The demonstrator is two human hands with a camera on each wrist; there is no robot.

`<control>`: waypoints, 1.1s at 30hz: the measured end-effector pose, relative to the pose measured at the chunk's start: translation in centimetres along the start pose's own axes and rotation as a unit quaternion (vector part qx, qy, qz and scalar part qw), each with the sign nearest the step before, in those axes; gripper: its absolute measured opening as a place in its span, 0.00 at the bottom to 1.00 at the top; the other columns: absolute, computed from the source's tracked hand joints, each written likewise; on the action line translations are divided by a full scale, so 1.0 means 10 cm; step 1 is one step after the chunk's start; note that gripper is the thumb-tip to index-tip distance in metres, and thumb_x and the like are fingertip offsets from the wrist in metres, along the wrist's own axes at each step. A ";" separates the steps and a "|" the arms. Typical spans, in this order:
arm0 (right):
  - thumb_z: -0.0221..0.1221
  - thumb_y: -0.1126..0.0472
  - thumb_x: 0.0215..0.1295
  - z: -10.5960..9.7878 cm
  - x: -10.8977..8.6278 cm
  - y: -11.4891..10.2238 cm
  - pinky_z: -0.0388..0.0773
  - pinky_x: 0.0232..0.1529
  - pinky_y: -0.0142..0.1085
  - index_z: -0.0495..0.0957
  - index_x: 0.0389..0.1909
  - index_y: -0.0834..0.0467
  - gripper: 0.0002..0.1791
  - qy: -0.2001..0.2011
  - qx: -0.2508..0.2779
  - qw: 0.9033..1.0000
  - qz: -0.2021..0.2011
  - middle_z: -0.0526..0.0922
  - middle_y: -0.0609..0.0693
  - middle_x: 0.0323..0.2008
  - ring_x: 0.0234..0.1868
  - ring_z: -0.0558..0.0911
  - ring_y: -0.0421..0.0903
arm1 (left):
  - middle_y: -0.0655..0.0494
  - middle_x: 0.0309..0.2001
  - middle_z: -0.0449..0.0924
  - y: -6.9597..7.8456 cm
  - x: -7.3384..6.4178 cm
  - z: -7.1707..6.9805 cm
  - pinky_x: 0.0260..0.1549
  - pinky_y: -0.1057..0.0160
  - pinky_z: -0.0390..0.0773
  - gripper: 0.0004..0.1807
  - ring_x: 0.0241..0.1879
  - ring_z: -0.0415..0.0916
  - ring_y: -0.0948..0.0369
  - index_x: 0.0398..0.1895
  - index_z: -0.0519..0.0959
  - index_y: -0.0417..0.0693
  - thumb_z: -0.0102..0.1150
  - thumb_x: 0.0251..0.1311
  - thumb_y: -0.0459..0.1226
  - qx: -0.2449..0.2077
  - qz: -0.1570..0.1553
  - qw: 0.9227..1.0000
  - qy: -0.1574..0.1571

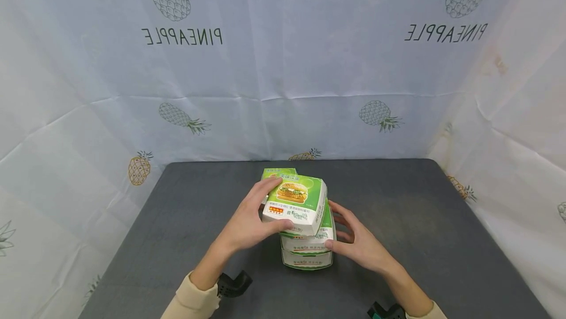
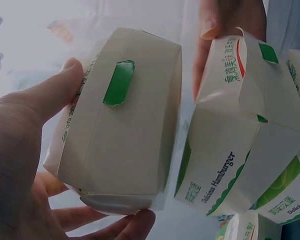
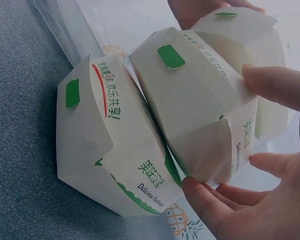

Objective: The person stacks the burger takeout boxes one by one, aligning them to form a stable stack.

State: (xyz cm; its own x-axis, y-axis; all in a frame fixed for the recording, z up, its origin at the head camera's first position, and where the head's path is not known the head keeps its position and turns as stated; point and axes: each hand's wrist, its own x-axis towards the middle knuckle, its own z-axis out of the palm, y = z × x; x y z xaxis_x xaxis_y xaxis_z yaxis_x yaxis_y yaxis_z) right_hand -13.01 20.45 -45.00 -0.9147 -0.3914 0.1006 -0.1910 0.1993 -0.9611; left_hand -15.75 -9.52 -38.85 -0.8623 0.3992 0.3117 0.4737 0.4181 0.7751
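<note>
My left hand (image 1: 252,220) grips a green and white cardboard hamburger box (image 1: 295,203), thumb at its front and fingers at its far left side. In the left wrist view a gap shows between this held box (image 2: 122,120) and the stack. Beneath it, a second hamburger box (image 3: 190,95) is held at its right end by my right hand (image 3: 270,175), between thumb and fingers. That box sits on a bottom hamburger box (image 3: 115,140), which rests on the table. Green tabs show on the white front flaps.
Behind the stack, to the left, another hamburger box (image 1: 278,172) is mostly hidden. The dark grey table (image 1: 407,225) extends around the boxes. Pineapple-print cloth (image 1: 274,63) hangs behind it and along both sides.
</note>
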 end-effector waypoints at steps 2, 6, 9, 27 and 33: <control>0.68 0.60 0.66 0.00 0.00 0.00 0.74 0.62 0.33 0.52 0.80 0.48 0.47 -0.001 0.002 1.000 0.001 0.55 0.54 0.76 0.73 0.61 0.61 | 0.56 0.76 0.58 0.00 0.00 0.02 0.53 0.54 0.78 0.49 0.66 0.64 0.56 0.77 0.64 0.62 0.78 0.51 0.51 -0.003 0.000 1.000 -0.003; 0.67 0.61 0.67 0.00 0.00 0.00 0.75 0.61 0.34 0.51 0.81 0.50 0.47 -0.007 0.010 1.000 -0.001 0.54 0.56 0.77 0.74 0.60 0.63 | 0.57 0.76 0.57 0.01 0.00 0.06 0.54 0.53 0.78 0.49 0.67 0.64 0.56 0.77 0.64 0.62 0.78 0.51 0.51 -0.004 0.001 1.000 -0.007; 0.66 0.61 0.68 0.00 0.00 0.00 0.75 0.62 0.35 0.50 0.81 0.52 0.47 -0.007 0.008 1.000 -0.003 0.53 0.56 0.77 0.74 0.60 0.64 | 0.57 0.76 0.56 0.01 0.01 0.07 0.54 0.53 0.78 0.49 0.67 0.65 0.56 0.77 0.64 0.62 0.78 0.51 0.51 -0.004 0.003 1.000 -0.009; 0.68 0.58 0.68 -0.08 -0.08 -0.18 0.70 0.67 0.45 0.54 0.80 0.42 0.45 0.036 -0.091 0.994 -0.057 0.57 0.50 0.76 0.75 0.62 0.59 | 0.59 0.76 0.56 0.03 0.02 0.13 0.55 0.52 0.77 0.49 0.68 0.63 0.56 0.77 0.64 0.63 0.78 0.51 0.53 0.003 0.001 1.000 0.002; 0.67 0.62 0.68 -0.04 -0.06 -0.33 0.64 0.70 0.33 0.55 0.80 0.42 0.45 0.046 -0.087 0.991 -0.091 0.56 0.47 0.76 0.75 0.60 0.52 | 0.59 0.76 0.56 0.04 0.02 0.15 0.53 0.54 0.79 0.49 0.68 0.63 0.56 0.77 0.64 0.63 0.78 0.51 0.52 -0.001 0.001 1.000 0.006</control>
State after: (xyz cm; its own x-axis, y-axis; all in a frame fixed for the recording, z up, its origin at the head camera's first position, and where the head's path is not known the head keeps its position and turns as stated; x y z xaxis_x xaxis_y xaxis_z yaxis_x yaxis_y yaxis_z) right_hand -11.96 20.45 -41.82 -0.8866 -0.3535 0.2984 -0.4065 0.2874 -0.8673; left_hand -15.44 -8.09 -39.32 -0.8639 0.3895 0.3193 0.4742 0.4155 0.7762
